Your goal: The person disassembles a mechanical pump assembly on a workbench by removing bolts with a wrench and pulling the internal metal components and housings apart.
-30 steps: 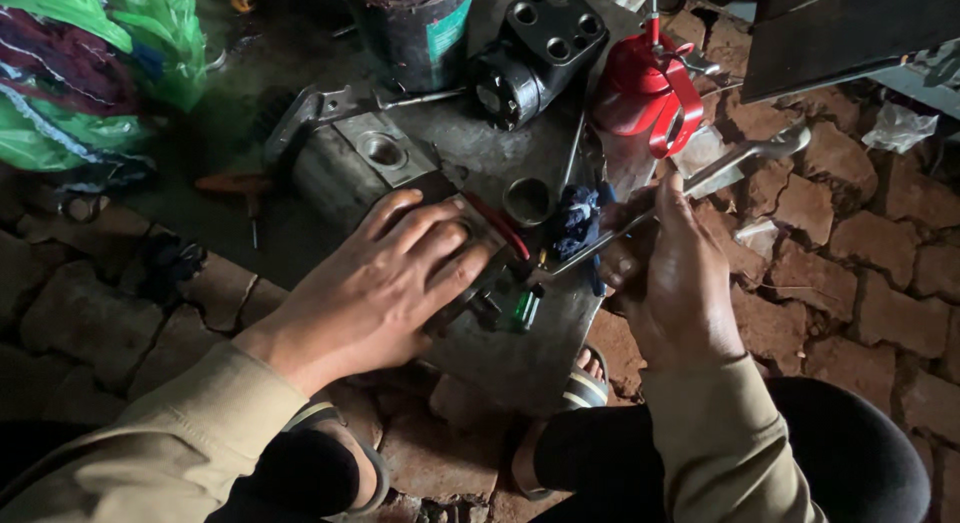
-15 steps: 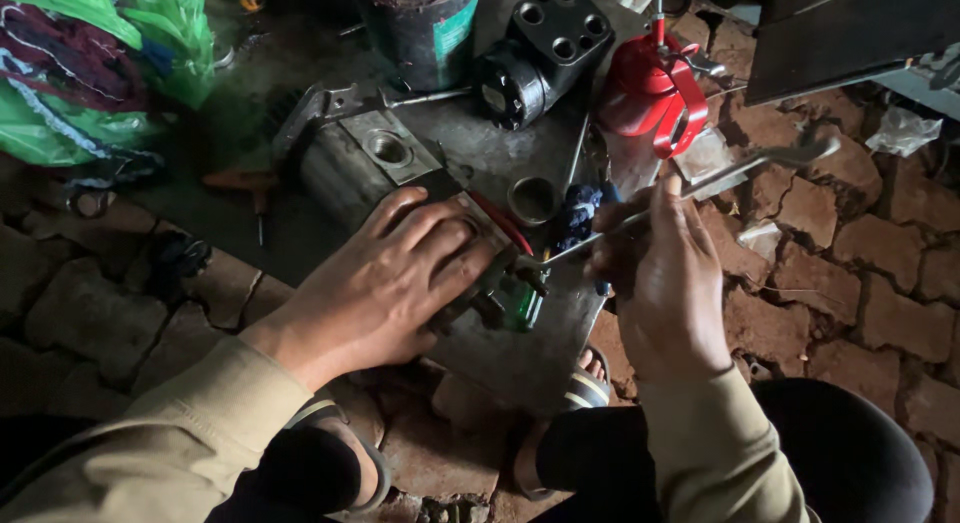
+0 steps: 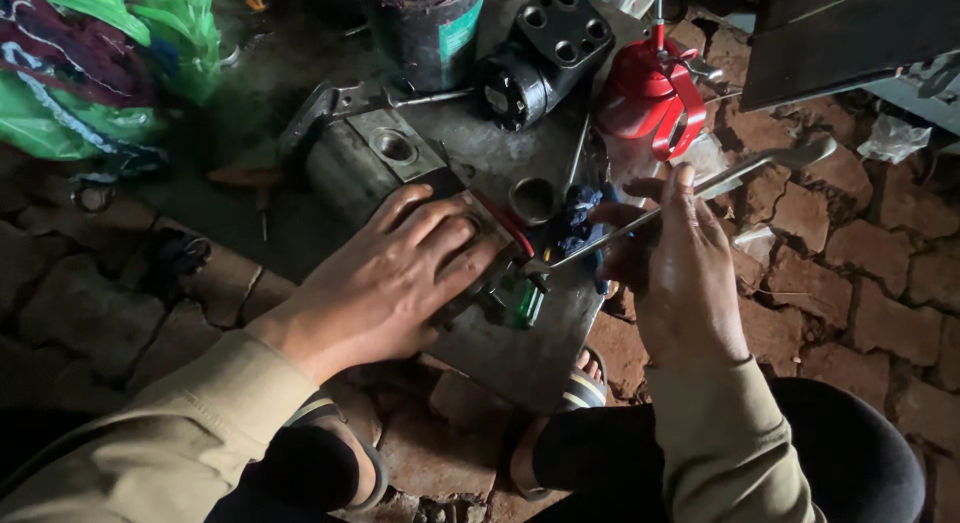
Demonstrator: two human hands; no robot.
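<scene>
Wrench (image 3: 690, 191), long steel bar, looks stiff, likely greasy; right hand (image 3: 690, 273) clamped on mid-shaft, head engaged at metal block (image 3: 480, 283). Left hand (image 3: 390, 278) pressed flat on block, steadying. Block probably heavy; red oil can (image 3: 645, 93) beyond block.

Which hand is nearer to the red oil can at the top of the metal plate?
Right. The right hand grips a long wrench just below the red oil can. The left hand presses on a metal part farther off, at the can's lower left.
</scene>
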